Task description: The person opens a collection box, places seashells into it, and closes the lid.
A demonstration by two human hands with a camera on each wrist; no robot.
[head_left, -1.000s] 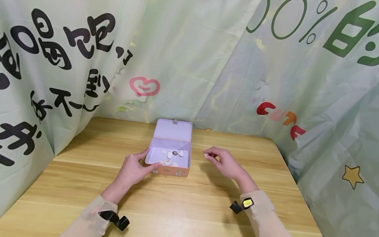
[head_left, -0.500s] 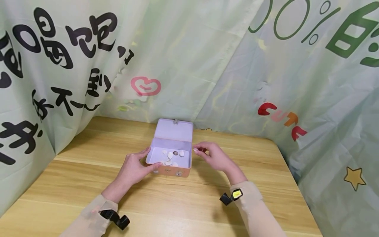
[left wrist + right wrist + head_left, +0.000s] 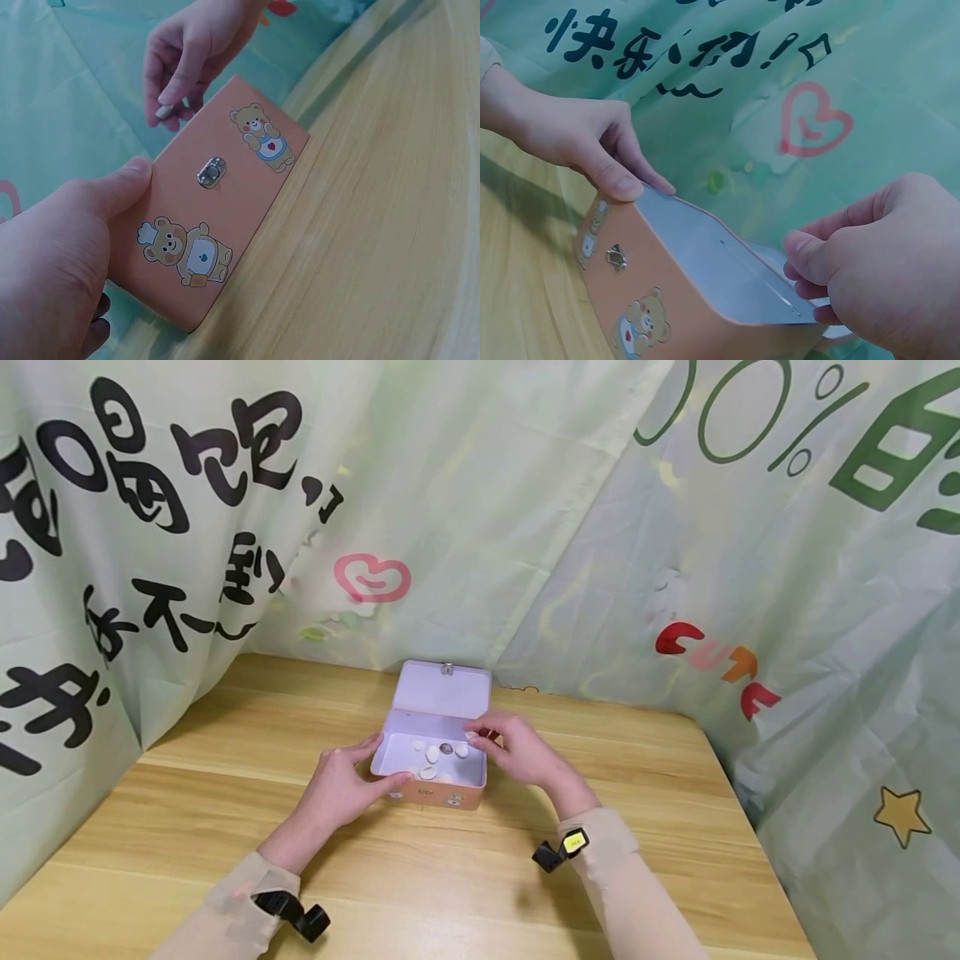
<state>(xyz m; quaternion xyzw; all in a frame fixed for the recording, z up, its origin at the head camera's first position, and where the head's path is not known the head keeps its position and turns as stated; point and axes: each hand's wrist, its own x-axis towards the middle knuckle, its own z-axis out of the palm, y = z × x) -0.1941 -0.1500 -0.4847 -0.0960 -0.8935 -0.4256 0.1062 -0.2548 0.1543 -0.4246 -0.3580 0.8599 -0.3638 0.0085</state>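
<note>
An orange tin box (image 3: pixel 438 793) with printed bears stands on the table, its lavender lid (image 3: pixel 442 692) swung back. My left hand (image 3: pixel 341 787) grips the box's left end, thumb over the front rim and fingers around the side. Inside lie several small whitish shell-like pieces (image 3: pixel 432 755) and a dark round one (image 3: pixel 447 748). Over the right part of the box, my right hand (image 3: pixel 521 752) pinches another small whitish shell-like piece (image 3: pixel 164 112) between thumb and fingers. That piece is hidden behind the hand in the right wrist view.
The wooden table (image 3: pixel 645 827) extends around the box on all sides. A pale printed curtain (image 3: pixel 540 527) hangs close behind the table and along its sides. A black wrist camera (image 3: pixel 551 855) sits at the right cuff, another camera (image 3: pixel 296 916) at the left.
My right hand has moved left from beside the box to above its right part, carrying the whitish piece. My left hand has stayed on the box.
</note>
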